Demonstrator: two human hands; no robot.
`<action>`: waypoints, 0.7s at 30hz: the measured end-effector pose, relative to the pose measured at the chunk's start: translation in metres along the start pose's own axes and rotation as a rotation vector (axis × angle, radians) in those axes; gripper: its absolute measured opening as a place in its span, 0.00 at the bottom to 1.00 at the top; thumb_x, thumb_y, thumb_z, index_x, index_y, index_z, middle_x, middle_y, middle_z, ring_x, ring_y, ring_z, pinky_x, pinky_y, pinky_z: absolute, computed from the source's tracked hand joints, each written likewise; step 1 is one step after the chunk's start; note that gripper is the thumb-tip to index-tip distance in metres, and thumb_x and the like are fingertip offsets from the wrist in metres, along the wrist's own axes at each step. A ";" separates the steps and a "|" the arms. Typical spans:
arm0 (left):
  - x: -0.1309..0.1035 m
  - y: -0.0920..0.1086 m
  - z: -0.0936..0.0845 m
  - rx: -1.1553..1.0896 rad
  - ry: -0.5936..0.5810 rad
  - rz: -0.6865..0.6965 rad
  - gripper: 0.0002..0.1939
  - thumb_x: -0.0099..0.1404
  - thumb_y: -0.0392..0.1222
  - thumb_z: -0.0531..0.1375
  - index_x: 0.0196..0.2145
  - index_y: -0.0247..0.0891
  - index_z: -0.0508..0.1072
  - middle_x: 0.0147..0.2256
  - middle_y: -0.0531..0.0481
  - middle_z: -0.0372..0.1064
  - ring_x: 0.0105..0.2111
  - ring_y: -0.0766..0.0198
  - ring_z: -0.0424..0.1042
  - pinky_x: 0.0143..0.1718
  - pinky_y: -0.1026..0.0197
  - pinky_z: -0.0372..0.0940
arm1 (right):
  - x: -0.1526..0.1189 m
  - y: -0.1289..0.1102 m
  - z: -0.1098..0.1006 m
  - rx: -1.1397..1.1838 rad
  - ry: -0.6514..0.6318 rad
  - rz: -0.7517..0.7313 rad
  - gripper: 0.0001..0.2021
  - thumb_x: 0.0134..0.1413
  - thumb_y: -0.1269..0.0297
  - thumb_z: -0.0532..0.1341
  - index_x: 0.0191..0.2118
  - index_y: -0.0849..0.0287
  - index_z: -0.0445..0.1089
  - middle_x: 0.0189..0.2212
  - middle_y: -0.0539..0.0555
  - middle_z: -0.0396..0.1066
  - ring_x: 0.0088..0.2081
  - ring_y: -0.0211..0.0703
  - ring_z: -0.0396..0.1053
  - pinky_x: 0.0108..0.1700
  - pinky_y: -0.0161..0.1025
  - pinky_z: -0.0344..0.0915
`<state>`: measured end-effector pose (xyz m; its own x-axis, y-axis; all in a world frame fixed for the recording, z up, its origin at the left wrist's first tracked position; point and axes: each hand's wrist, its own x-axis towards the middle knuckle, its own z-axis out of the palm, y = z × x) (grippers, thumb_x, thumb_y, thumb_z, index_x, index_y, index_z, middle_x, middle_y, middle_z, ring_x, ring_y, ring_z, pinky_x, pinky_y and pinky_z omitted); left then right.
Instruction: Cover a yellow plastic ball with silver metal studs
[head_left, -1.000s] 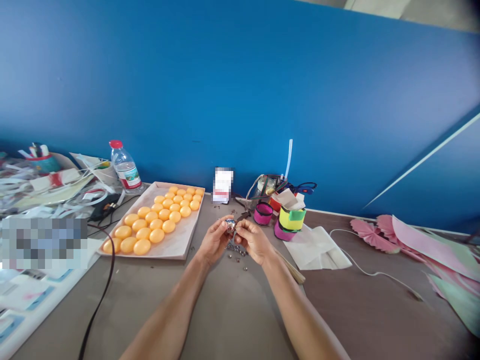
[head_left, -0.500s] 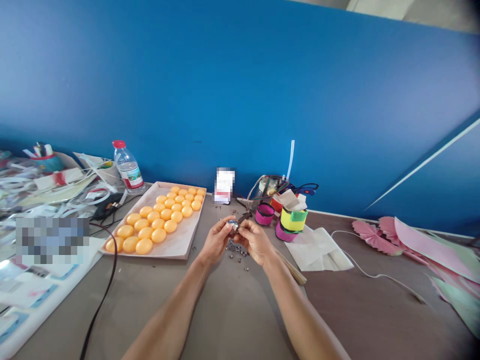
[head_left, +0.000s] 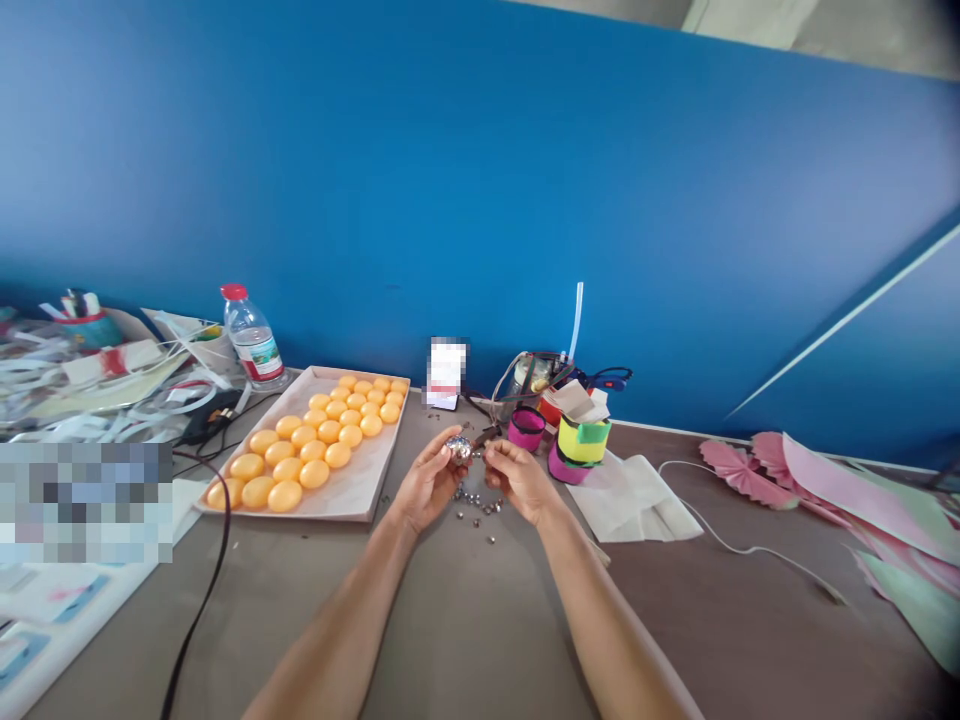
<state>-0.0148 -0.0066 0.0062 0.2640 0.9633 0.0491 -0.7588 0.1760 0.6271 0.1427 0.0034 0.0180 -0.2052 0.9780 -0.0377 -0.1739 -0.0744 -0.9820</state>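
A shiny silver ball [head_left: 459, 448] is held in the fingers of my left hand [head_left: 425, 484], above the grey table [head_left: 465, 620]. Just right of the ball, my right hand [head_left: 519, 480] pinches something small and silvery at its fingertips, too small to make out. Several small metallic pieces [head_left: 471, 499] lie scattered on the table below and between my hands.
To the left is a shallow tray [head_left: 360, 505] of orange balls, with a bottle [head_left: 255, 345] behind it. Magenta [head_left: 527, 430] and yellow [head_left: 581, 440] bands, white sheets [head_left: 637, 500] and pink paper [head_left: 840, 475] lie to the right. A blue partition [head_left: 450, 180] rises behind.
My hands have moved slightly apart. My right fingers have drawn away from the silver ball, which now shows more fully in my left hand.
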 end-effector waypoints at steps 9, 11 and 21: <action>0.002 -0.001 -0.002 -0.006 0.004 0.018 0.21 0.53 0.33 0.63 0.46 0.38 0.70 0.45 0.45 0.69 0.37 0.66 0.69 0.37 0.64 0.63 | -0.003 0.005 -0.008 -1.146 -0.057 -0.036 0.12 0.45 0.70 0.58 0.40 0.59 0.70 0.37 0.56 0.68 0.34 0.42 0.66 0.37 0.37 0.57; 0.003 -0.001 -0.002 0.003 -0.006 0.035 0.22 0.53 0.34 0.63 0.47 0.38 0.69 0.46 0.44 0.68 0.37 0.66 0.69 0.36 0.64 0.63 | -0.008 0.002 -0.001 -1.252 -0.102 -0.004 0.12 0.46 0.71 0.57 0.40 0.59 0.70 0.38 0.57 0.68 0.35 0.43 0.67 0.37 0.36 0.57; 0.003 -0.002 -0.003 0.037 -0.063 0.063 0.20 0.53 0.30 0.62 0.45 0.38 0.70 0.50 0.45 0.65 0.39 0.66 0.68 0.39 0.64 0.63 | -0.010 -0.001 0.011 -1.392 -0.136 -0.010 0.11 0.51 0.71 0.52 0.36 0.60 0.71 0.35 0.59 0.72 0.35 0.45 0.69 0.33 0.36 0.55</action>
<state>-0.0143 -0.0036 0.0027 0.2540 0.9574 0.1377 -0.7530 0.1064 0.6493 0.1350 -0.0087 0.0218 -0.3142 0.9450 -0.0909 0.8950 0.2629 -0.3603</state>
